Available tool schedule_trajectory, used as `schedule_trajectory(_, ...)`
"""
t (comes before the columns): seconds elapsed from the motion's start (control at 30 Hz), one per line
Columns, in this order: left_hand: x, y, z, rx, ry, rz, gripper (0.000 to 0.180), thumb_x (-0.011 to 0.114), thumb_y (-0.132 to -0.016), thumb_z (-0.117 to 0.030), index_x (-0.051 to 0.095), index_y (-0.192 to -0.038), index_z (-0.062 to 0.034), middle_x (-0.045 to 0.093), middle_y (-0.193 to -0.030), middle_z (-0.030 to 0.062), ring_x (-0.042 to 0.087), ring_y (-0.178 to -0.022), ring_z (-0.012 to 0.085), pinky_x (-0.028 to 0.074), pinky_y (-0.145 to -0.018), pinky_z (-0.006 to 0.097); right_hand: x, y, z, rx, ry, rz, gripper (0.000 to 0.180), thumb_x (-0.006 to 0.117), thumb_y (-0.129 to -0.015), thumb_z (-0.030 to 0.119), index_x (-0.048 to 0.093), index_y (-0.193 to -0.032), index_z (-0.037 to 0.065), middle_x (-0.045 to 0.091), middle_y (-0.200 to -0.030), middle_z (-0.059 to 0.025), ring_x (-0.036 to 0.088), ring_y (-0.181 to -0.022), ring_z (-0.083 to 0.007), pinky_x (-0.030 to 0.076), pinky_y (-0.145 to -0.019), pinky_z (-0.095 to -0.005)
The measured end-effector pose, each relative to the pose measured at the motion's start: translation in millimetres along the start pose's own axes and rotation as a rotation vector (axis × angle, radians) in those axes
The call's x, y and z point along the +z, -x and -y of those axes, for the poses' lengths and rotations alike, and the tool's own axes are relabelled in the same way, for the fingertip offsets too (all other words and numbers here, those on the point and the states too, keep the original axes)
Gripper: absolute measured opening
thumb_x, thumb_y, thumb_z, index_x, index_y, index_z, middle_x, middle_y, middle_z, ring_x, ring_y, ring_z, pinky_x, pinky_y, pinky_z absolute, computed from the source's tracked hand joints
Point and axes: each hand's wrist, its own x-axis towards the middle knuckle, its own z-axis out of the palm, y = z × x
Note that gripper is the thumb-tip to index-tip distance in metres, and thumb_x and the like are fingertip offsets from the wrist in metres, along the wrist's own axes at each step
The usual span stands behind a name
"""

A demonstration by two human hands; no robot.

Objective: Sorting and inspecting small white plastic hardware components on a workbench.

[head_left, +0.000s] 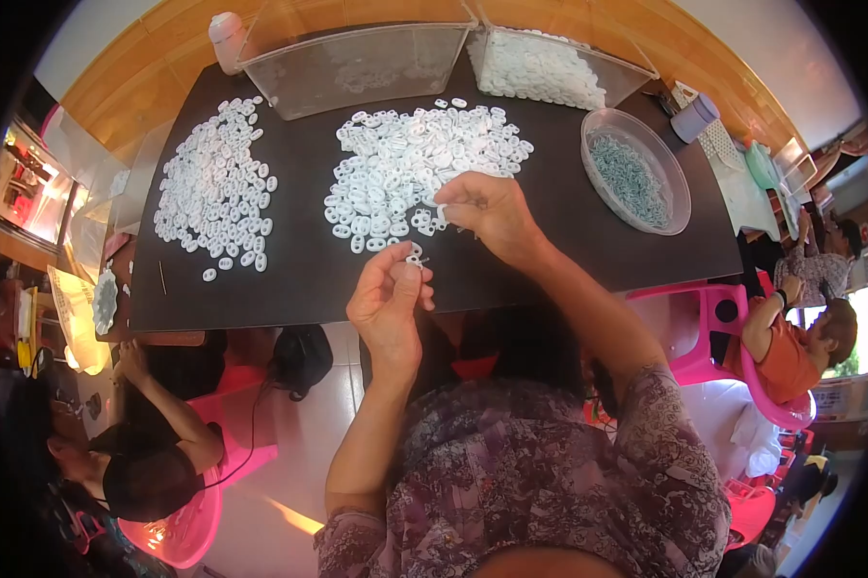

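My left hand (390, 303) is closed near the table's front edge, pinching a small white plastic piece (415, 258) between thumb and fingers. A thin dark bit, perhaps a screw, shows at that piece. My right hand (497, 214) is raised higher, its thumb and fingertips pressed together at the near right side of the middle pile of white pieces (410, 154). What those fingertips hold, if anything, is too small to make out. The pieces are flat ovals with two holes. Beside my right fingertips lie a few separate white pieces (424, 222).
Another heap of white ovals (212, 188) spreads on the left of the dark table (299, 279). A round clear tub (680, 207) of grey-green screws stands at right. Two clear bins (357, 72) (540, 67) line the back. People sit on pink chairs (179, 539) both sides.
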Motion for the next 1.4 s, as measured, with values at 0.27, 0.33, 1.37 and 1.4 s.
schedule_trajectory(0.27,-0.7,2.8,-7.1,-0.069,0.019,0.041,0.018,0.057,-0.087,-0.002,0.059,-0.103,0.0052,0.062,-0.078,0.0104,0.055,-0.061,0.0119,0.046,-0.054,0.023,0.2,22.1,17.1,0.093,-0.177,0.071,0.014,0.061,-0.080,0.002,0.063,-0.093,-0.001,0.062,-0.078,-0.0012,0.055,-0.069,-0.0057,0.044,-0.061,-0.0199)
schedule_trajectory(0.33,4.4,5.0,-11.1,-0.076,0.028,0.040,0.018,0.057,-0.087,-0.002,0.059,-0.103,0.0054,0.062,-0.078,0.0107,0.055,-0.061,0.0120,0.046,-0.054,0.023,2.2,27.4,17.8,0.102,-0.221,0.090,0.013,0.061,-0.080,0.003,0.063,-0.093,-0.001,0.062,-0.078,-0.0012,0.055,-0.069,-0.0058,0.043,-0.060,-0.0197)
schedule_trajectory(1.37,12.6,14.8,-11.0,-0.115,0.138,-0.044,0.010,0.057,-0.088,-0.003,0.055,-0.095,0.0039,0.063,-0.079,0.0116,0.059,-0.063,0.0130,0.049,-0.055,0.024,22.3,58.7,18.7,0.101,-0.602,0.037,0.013,0.061,-0.081,-0.003,0.061,-0.094,-0.005,0.064,-0.086,-0.0079,0.061,-0.079,-0.0100,0.050,-0.071,-0.0225)
schedule_trajectory(1.4,11.9,14.7,-10.9,-0.115,0.138,-0.045,0.010,0.057,-0.088,-0.003,0.055,-0.095,0.0039,0.063,-0.079,0.0116,0.059,-0.063,0.0130,0.049,-0.055,0.024,22.5,58.8,20.2,0.113,-0.626,0.055,0.013,0.062,-0.081,-0.003,0.061,-0.094,-0.005,0.064,-0.085,-0.0078,0.061,-0.078,-0.0100,0.050,-0.071,-0.0223)
